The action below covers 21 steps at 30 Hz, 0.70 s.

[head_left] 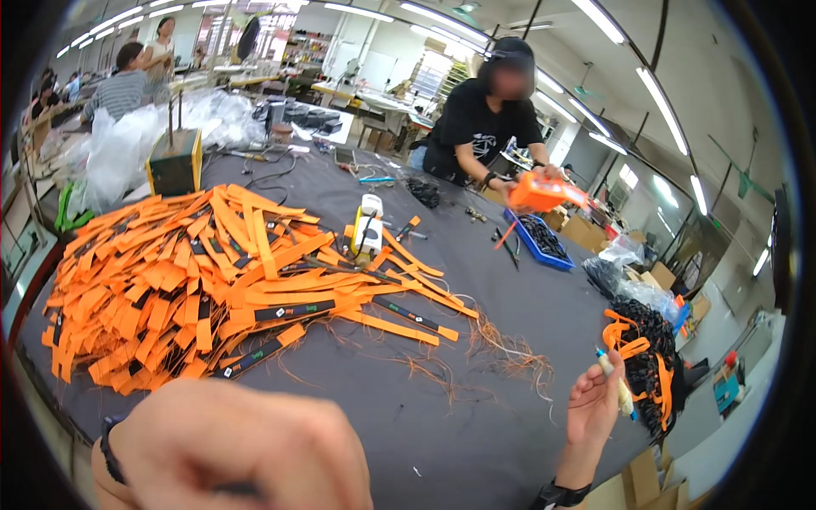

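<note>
My left hand (246,442) looms large and blurred at the lower left, close to the camera, with its fingers curled in. A dark bit shows under the fingers, but what they hold I cannot make out. Off to the right, my right hand (592,404) is raised, palm partly up, gripping a slim white pen-like tool with blue ends (614,381). Beyond my left hand spreads a big heap of orange webbing straps (170,297), many with black label bands (294,311). Loose orange threads (510,353) trail from its right side.
A yellow-and-white handheld device (367,228) stands by the heap. A black heap with orange straps (648,365) lies at the right edge. Across the grey table (476,425) a co-worker (484,115) handles an orange item (544,192) above a blue tray (544,251). Clear plastic bags (136,144) lie far left.
</note>
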Tool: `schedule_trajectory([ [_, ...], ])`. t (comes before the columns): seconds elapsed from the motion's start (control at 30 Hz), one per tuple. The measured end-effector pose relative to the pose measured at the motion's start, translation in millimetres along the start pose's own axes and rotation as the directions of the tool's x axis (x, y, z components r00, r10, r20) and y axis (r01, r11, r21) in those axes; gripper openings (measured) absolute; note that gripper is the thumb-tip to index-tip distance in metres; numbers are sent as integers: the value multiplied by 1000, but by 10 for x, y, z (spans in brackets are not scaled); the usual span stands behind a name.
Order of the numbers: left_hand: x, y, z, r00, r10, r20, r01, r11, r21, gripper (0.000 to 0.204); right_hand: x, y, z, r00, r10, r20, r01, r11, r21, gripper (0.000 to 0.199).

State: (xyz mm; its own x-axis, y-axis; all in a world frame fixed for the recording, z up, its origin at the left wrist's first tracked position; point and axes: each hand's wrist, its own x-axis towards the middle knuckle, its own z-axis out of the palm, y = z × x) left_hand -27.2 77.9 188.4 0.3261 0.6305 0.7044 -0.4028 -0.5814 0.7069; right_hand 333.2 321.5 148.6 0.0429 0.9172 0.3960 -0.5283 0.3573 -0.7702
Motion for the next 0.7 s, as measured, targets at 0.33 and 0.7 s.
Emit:
schedule_trajectory([
  [0.33,572,-730,-328,711,-603,-362,702,577,417,45,358,-39,-45,967,-186,174,231,929,-288,26],
  [0.7,946,-2038,-470,753,-553,-357,636,470,613,69,1419,817,-723,995,-102,24,102,886,-452,40],
])
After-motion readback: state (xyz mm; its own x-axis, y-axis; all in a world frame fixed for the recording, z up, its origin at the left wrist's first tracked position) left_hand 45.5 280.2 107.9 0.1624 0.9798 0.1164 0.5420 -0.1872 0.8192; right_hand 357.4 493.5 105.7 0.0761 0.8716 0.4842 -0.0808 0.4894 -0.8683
